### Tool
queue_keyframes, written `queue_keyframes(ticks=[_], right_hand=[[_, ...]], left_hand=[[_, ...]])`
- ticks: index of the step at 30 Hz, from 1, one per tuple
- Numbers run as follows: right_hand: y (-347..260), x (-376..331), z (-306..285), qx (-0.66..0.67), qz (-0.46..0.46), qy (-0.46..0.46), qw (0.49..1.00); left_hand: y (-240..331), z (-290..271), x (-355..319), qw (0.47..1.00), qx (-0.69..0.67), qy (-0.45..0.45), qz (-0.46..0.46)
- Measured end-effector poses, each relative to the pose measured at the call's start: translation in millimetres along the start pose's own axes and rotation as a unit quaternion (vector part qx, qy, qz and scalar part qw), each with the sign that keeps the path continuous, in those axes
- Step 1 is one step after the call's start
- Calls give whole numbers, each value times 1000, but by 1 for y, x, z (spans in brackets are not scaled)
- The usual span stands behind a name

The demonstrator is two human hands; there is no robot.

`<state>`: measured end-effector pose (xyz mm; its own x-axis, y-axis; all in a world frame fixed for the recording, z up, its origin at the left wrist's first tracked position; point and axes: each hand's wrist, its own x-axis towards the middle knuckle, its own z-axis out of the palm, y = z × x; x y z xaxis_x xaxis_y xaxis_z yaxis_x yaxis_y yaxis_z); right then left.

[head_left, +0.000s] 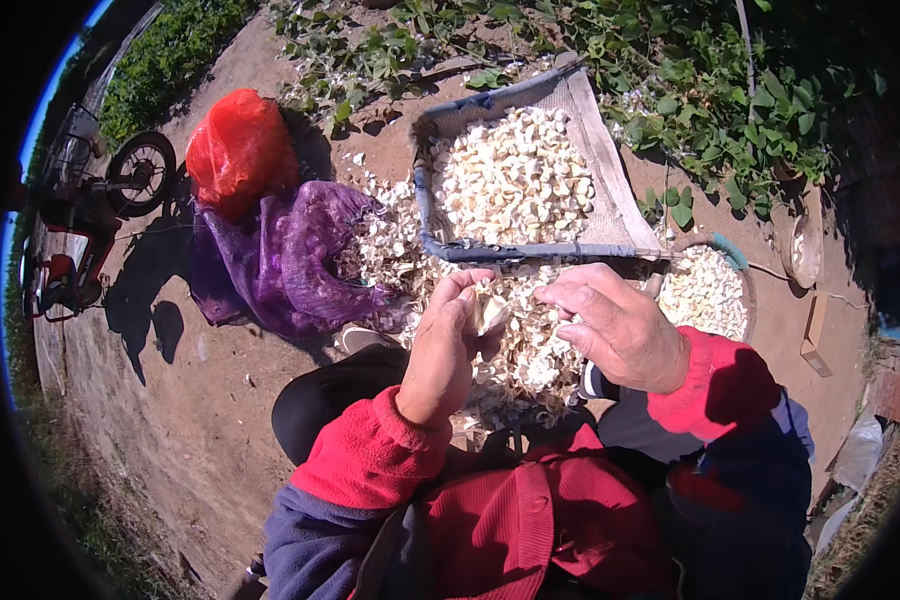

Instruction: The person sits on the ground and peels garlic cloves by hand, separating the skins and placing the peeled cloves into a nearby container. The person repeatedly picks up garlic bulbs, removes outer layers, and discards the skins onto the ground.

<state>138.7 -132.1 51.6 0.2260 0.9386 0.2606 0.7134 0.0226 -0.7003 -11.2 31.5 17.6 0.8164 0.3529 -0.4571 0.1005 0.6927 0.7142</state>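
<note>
My left hand (438, 352) is closed, thumb and fingers round a piece of garlic (489, 313) with pale papery skin. Beside it, apart from the left, my right hand (625, 332) has its thumb and fingertips pinched together; whatever may be between them is too small to make out. Both hands are above a heap of garlic husks (525, 365) lying between my legs. Just beyond is a square-framed sieve tray (535, 252) with blue-wrapped edges, holding many peeled garlic cloves (515, 175).
Left of the husks lies a purple mesh sack (270, 260), with a red plastic bag (242, 150) behind it. A round basket of cloves (705, 290) stands at the right, near a cardboard piece (816, 338). Leafy vines (710, 90) grow beyond; a motorbike (90, 220) is far left.
</note>
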Motion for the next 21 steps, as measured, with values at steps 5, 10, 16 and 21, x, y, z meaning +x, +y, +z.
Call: queue_keyframes(ticks=[5, 10, 16, 21], right_hand=[[-10, 16, 42, -54, -53, 55, 996], [0, 14, 50, -106, -150, 70, 980], [1, 14, 48, 12, -138, 80, 987], [-3, 14, 47, 10, -151, 119, 981]], left_hand=[[-7, 4, 0, 996, 81, -22, 20], [-10, 6, 0, 998, 3, -42, -44], [-9, 3, 0, 988, -26, -97, -117], [-13, 9, -3, 971, -101, -71, -205]])
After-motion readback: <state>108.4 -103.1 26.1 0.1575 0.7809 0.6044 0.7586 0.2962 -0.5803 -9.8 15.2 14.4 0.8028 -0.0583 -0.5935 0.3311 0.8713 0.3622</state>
